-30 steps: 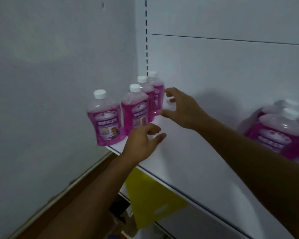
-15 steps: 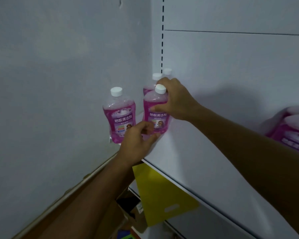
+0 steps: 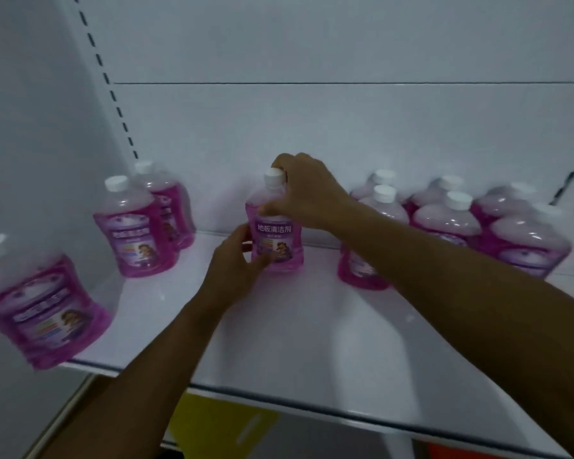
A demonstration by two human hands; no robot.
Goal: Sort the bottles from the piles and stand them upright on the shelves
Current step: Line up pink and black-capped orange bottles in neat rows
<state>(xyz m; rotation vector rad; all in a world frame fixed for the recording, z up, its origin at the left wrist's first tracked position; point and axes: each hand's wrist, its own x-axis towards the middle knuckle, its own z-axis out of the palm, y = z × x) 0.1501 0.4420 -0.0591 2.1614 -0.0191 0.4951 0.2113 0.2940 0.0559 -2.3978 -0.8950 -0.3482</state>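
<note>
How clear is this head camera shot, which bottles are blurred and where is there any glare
Head view: dim, bluish light overall. The held bottle is sharpest, its label readable, gripped by the right hand and left hand. The near-left bottle and the right-side bottles are smeared. Small glints show on the shelf. The slotted uprights lean from wide-angle distortion.
</note>
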